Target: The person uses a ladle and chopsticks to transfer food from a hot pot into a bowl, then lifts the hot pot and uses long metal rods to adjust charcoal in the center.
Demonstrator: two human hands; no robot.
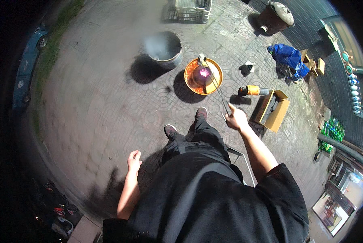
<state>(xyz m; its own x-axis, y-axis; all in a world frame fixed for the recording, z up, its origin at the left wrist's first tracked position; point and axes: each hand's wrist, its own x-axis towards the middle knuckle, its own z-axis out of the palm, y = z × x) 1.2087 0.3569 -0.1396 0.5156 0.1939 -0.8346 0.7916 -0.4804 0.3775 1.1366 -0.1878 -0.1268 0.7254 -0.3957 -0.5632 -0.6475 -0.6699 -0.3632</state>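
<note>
My right hand [236,118] grips the handle end of long metal tongs [217,86]. Their far end reaches over a round, orange-lit basin [219,86], where a pale piece [201,58] lies at the tips near the rim; what it is I cannot tell. Inside the basin a dark round vessel [198,77] shows a pinkish-violet glow [204,72], and orange bits lie around it. My left hand [134,161] hangs low at my left side with its fingers curled; whether it holds anything I cannot tell.
A smoking metal drum [169,62] stands beyond the basin, left. At right are an orange-and-black power tool [252,90], a cardboard box [277,117] of dark pieces, a small white container [250,66] and a blue plastic sheet [286,54]. Farther off are plastic crates [195,13] and a lidded bin [274,19].
</note>
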